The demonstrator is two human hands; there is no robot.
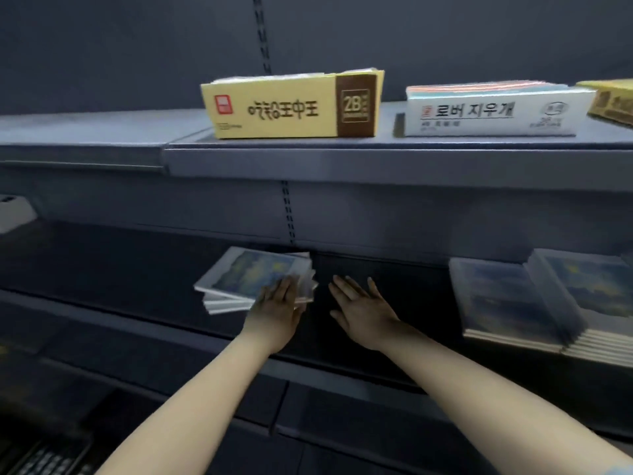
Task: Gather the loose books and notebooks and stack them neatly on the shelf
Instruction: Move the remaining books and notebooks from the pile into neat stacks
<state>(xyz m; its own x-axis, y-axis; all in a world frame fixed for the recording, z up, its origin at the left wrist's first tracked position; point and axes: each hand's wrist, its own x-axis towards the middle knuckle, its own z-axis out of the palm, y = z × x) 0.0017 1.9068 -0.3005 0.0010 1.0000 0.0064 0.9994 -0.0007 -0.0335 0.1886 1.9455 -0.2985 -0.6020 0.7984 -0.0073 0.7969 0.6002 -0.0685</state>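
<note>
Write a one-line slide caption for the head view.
Left hand touches a small stack of notebooks on the middle shelf; right hand open beside it, more notebook stacks at far right.

The left hand (277, 310) hides the notebook stack's (250, 272) near corner. The right edge crops a yellow box (613, 101).

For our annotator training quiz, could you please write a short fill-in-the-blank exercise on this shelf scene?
The hand touching the small notebook stack is the person's ____ one.
The right hand holds ____.
The box marked 2B is mainly ____.
The larger notebook stacks lie to the ____ of both hands.
Missing words: left; nothing; yellow; right.
</note>
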